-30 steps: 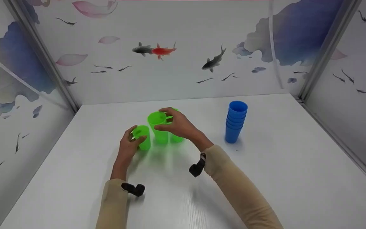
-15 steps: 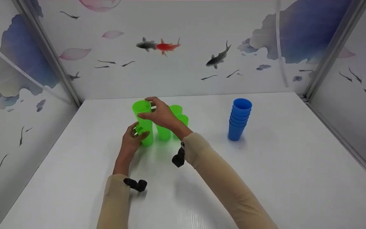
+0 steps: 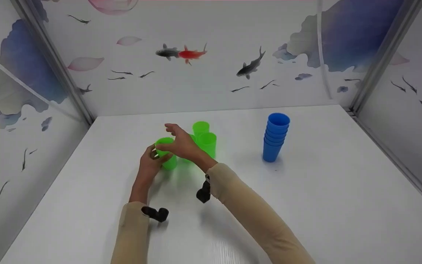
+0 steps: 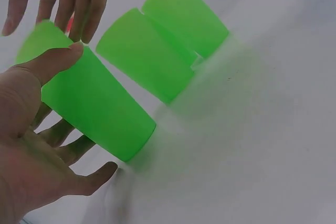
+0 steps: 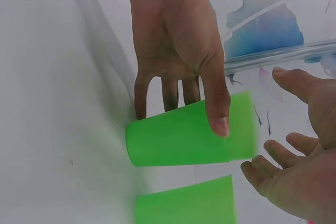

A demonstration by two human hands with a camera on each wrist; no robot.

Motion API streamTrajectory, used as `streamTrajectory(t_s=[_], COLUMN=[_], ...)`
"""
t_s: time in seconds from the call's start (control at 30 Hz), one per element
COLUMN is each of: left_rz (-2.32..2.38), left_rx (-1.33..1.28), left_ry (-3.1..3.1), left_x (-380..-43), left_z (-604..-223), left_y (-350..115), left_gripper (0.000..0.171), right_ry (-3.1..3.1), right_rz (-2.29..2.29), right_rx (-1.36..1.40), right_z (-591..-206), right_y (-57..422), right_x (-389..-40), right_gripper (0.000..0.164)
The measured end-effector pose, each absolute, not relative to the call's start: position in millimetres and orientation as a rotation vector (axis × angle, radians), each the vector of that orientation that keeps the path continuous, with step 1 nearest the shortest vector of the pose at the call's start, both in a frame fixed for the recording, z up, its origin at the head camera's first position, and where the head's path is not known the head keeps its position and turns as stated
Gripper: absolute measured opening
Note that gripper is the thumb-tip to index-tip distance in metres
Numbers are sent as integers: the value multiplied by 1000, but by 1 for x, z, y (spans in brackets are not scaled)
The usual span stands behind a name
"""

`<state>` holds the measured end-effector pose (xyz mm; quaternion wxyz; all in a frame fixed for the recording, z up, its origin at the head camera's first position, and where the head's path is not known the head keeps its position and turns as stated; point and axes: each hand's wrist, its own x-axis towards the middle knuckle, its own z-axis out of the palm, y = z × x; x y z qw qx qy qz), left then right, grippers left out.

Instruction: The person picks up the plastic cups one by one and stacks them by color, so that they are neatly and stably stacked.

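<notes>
My left hand (image 3: 148, 167) holds an upright green cup (image 3: 169, 164) on the white table, its thumb on the near side and fingers behind. A paler band at the top of this cup (image 5: 241, 124) in the right wrist view looks like a second green cup nested inside. Over that rim my right hand (image 3: 186, 146) hovers with fingers spread and thumb apart, gripping nothing. In the right wrist view its fingertips (image 5: 254, 171) are close by the rim. Just right stand more green cups: a front one (image 3: 208, 146), a rear one (image 3: 201, 127), and another mostly hidden behind the right hand.
A stack of several blue cups (image 3: 274, 139) stands farther right on the white table (image 3: 328, 190). White panels with painted fish (image 3: 249, 68) enclose the table at the back and sides. Both wrists carry small black cameras (image 3: 203, 192).
My right hand carried a green cup left from the group, lowered it into the cup in my left hand, and let go. My left hand kept its hold.
</notes>
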<state>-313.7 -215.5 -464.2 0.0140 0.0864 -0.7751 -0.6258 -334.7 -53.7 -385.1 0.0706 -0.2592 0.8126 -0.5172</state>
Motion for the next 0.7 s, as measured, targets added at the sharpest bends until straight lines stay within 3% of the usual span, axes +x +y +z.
streamTrajectory(t_s=[0.33, 0.7], left_rz=[-1980, -1953], left_rx=[220, 242], left_ry=[-2358, -2397], left_x=[-310, -311], left_z=[-467, -464], left_y=[-213, -212], left_gripper=[84, 83], right_ry=[2508, 2627], right_rz=[-1618, -1671], right_rx=[-859, -768], right_z=[-376, -395], right_y=[-8, 49], right_x=[-329, -345], right_gripper=[70, 70])
